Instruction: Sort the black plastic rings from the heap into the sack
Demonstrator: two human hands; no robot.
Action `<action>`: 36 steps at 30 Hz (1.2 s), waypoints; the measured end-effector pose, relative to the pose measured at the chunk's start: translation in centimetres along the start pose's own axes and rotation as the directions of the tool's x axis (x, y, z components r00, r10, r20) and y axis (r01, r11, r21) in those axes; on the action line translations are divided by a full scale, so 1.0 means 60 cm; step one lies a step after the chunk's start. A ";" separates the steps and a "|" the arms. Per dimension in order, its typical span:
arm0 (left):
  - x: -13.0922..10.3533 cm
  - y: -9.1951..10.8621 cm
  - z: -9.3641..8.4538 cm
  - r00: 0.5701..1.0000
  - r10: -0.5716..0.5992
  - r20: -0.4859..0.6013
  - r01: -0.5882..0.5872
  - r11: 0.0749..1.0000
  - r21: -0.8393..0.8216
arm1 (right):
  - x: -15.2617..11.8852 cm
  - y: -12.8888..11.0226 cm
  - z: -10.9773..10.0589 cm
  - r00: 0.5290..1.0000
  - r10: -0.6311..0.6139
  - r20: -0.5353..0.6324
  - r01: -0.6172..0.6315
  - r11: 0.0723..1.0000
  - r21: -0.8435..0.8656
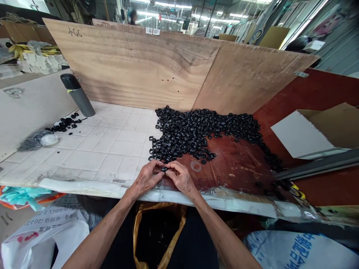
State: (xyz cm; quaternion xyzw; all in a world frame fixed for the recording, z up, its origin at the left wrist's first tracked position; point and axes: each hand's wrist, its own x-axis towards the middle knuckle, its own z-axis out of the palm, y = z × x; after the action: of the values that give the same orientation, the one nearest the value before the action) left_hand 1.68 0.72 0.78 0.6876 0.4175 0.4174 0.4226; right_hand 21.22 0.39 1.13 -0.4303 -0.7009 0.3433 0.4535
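Note:
Between the fingertips of both hands is a small black ring-shaped part [164, 169], just above the front of the work surface. My left hand [147, 176] pinches it from the left, fingers curled. From the other side my right hand [181, 176] grips it with thumb and forefinger. Fingers partly cover the part, so its full shape is hidden. Right behind the hands spreads a large heap of similar black parts [190, 130], reaching back to the wooden board. Below the hands an open yellow-edged bag [136, 235] holds dark contents that I cannot make out.
A grey bottle [81, 99] stands at the back left, near loose black pieces [66, 123] and a clear plastic bag [33, 141]. Wooden boards [140, 67] close off the back. At right are a cardboard box [303, 136] and a metal bar [316, 164]. Tape covers the front edge [92, 187].

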 end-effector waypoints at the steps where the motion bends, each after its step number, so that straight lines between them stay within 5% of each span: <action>1: 0.000 -0.001 -0.001 1.000 0.017 -0.007 -0.017 1.000 -0.010 | 0.000 0.000 0.001 1.000 0.005 -0.010 -0.005 1.000 0.001; 10: 0.001 0.000 -0.009 0.972 0.237 0.000 -0.235 0.965 0.112 | -0.003 0.002 0.015 0.979 0.201 0.005 -0.201 0.975 0.097; 17: -0.002 -0.005 -0.011 0.971 0.236 -0.040 -0.231 0.967 0.110 | -0.005 -0.011 0.048 0.907 0.417 -0.060 -0.378 0.869 0.318; 26: -0.003 -0.004 -0.010 0.956 0.285 -0.074 -0.271 0.950 0.157 | 0.001 -0.024 0.052 0.946 0.302 -0.117 -0.302 0.953 0.012; 31: -0.001 -0.003 -0.008 0.985 0.135 -0.107 -0.136 0.991 0.006 | -0.002 -0.014 0.048 0.940 0.340 -0.029 -0.332 0.931 0.153; 36: 0.000 -0.014 -0.006 0.988 -0.141 -0.063 0.113 0.937 -0.330 | -0.002 -0.011 0.048 0.985 0.122 -0.118 -0.110 0.989 0.101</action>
State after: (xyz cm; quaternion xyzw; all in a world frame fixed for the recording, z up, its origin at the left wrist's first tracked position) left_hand 1.16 1.04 0.10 0.5615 0.4040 0.4814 0.5383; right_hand 18.36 -0.25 0.61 -0.4691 -0.6280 0.3746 0.4953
